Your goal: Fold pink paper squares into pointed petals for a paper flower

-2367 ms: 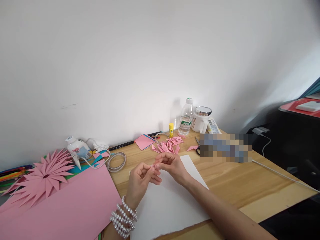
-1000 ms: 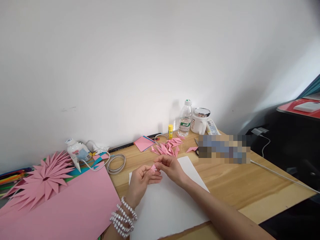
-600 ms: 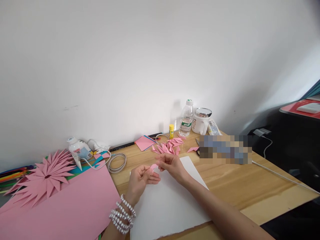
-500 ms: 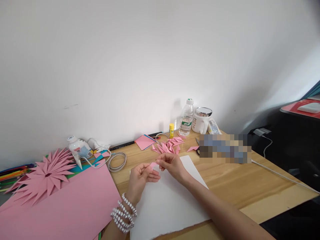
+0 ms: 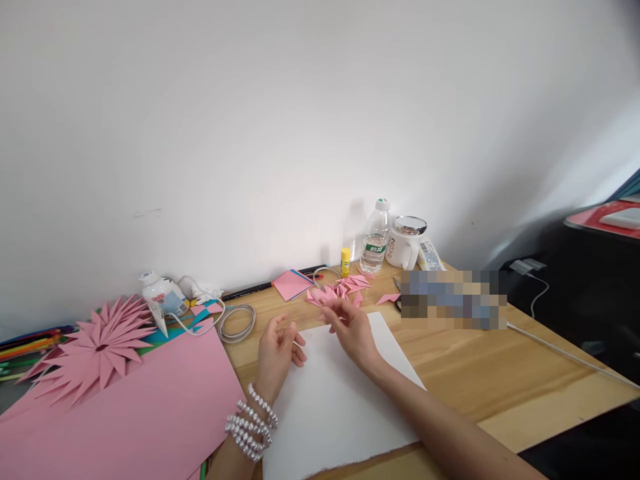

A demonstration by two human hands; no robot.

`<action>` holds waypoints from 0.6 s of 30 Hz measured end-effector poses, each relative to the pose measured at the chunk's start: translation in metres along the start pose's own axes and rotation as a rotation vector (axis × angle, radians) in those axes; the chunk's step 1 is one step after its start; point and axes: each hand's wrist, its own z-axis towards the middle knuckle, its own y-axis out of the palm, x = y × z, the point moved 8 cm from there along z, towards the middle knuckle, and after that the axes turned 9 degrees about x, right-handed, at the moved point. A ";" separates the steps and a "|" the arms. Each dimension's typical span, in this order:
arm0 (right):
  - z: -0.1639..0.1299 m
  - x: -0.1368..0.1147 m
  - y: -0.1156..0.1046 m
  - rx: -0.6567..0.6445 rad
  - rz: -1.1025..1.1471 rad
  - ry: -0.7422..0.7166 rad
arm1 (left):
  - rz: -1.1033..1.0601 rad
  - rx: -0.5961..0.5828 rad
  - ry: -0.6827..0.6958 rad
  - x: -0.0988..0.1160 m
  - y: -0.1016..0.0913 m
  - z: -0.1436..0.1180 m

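Right hand (image 5: 350, 328) now out over folded pink pieces (image 5: 336, 293), fingers spread, empty — left hand (image 5: 278, 348) loose, open; small piece gone from both.

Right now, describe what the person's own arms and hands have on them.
The left hand has several strands of pearl-like white bead bracelets stacked at the wrist. The right hand and forearm are bare: no sleeve, glove or watch shows. No rings can be made out.
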 end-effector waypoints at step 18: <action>-0.017 -0.004 0.028 -0.225 -0.331 -0.265 | -0.272 0.174 -0.162 -0.022 -0.014 0.007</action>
